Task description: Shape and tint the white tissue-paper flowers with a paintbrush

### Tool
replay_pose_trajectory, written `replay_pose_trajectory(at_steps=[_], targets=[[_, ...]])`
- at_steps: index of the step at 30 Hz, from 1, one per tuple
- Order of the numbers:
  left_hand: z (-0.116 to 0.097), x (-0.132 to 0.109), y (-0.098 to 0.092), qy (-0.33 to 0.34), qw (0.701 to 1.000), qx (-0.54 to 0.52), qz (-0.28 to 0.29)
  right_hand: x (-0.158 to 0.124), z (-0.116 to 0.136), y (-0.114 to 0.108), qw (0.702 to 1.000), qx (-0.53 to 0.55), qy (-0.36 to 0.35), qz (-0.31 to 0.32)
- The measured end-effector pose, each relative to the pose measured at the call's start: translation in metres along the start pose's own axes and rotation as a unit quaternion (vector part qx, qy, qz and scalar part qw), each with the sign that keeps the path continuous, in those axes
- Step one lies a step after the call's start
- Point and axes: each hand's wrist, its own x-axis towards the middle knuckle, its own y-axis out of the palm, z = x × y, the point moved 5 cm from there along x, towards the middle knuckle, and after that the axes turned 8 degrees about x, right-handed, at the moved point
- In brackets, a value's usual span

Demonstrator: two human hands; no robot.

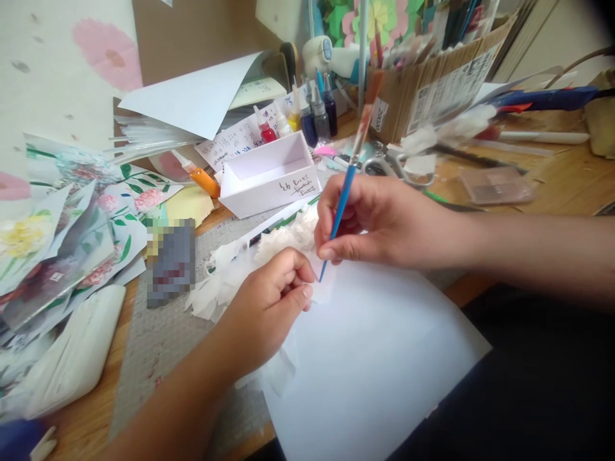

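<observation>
My right hand is closed round a blue-handled paintbrush, its reddish bristles upward and the handle's tapered end pointing down. That end meets a small, thin white piece, which looks like paper, beside my left fingertips. My left hand is closed in a pinch at this piece's edge; the fingers partly hide it. Beneath both hands lies a large white sheet. Crumpled white paper pieces are heaped just beyond my left hand.
Beyond the hands stand a white open box, an orange bottle and several small paint bottles. Flower pictures pile up at left on the table. A cardboard box of tools and scissors are at back right.
</observation>
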Motion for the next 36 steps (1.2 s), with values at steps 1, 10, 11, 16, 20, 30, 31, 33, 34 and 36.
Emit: replay_pose_trajectory(at_steps=[1,10,11,16,20,30,31,33,34,36], targets=[[0.001,0.000,0.001,-0.005,1.000,0.011,0.003,0.000,-0.001,0.000,1.000,-0.008,0.000,0.004],[-0.005,0.005,0.003,-0.024,0.986,0.159,-0.033,-0.002,-0.008,0.006,0.993,-0.114,0.016,0.029],[-0.006,0.006,0.003,-0.023,0.985,0.168,-0.036,-0.001,-0.008,0.007,0.993,-0.117,0.017,0.030],[-0.005,0.005,0.000,-0.016,0.982,0.177,-0.070,-0.001,-0.005,0.005,0.990,-0.138,0.006,0.021],[-0.006,-0.004,-0.015,0.008,0.972,0.165,-0.167,0.000,0.002,-0.004,0.993,-0.113,-0.015,-0.027],[-0.019,-0.009,-0.020,0.156,0.958,0.100,-0.220,-0.002,0.016,-0.022,0.996,-0.033,-0.029,-0.073],[-0.019,-0.007,-0.018,0.165,0.961,0.094,-0.202,-0.003,0.017,-0.023,0.996,-0.029,-0.032,-0.073],[-0.019,-0.002,-0.014,0.169,0.968,0.102,-0.157,-0.004,0.017,-0.023,0.997,-0.018,-0.032,-0.066],[-0.018,0.000,-0.012,0.163,0.971,0.115,-0.133,-0.004,0.016,-0.022,0.998,-0.013,-0.028,-0.060],[-0.017,0.003,-0.009,0.142,0.975,0.139,-0.095,-0.005,0.013,-0.020,0.999,-0.005,-0.016,-0.045]])
